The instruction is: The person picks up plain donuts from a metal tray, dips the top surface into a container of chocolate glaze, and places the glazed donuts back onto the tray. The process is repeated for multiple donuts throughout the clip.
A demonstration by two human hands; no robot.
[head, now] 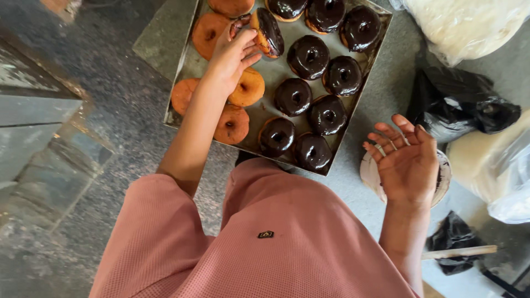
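Head view, looking straight down over a pink garment (276, 243).

Largest item: square metal tray (273, 74) on the grey floor, set at a slant. Holds two groups of doughnuts: chocolate-glazed doughnuts (309, 55) on the right side and along the top, glossy dark brown, laid flat in rows; plain doughnuts (232, 126) on the left side, orange-brown, unglazed, partly hidden beneath the forearm.

Packages, right of the tray: clear plastic bag (469, 22) at top right, bulging with pale contents, no label legible. Below it a crumpled black plastic bag (458, 102), shiny. At the right edge a pale rounded bundle in clear plastic (491, 160), cream-coloured. Lower down a second black bag (452, 237), smaller, with a pale wooden stick (461, 252) lying across it. No signs visible.

Round bowl (370, 174) just below the tray's lower right corner, mostly covered by the right hand; contents not discernible.

Left hand (232, 52): extended over the tray's upper left, fingers (245, 38) curled around a tilted doughnut (268, 32), glazed side facing right, standing on edge between the plain and glazed groups. Grip firm at the doughnut's left rim.

Right hand (408, 163): raised over the bowl, palm up, fingers (386, 138) spread and loosely bent, holding nothing. Dark smears on the fingertips.
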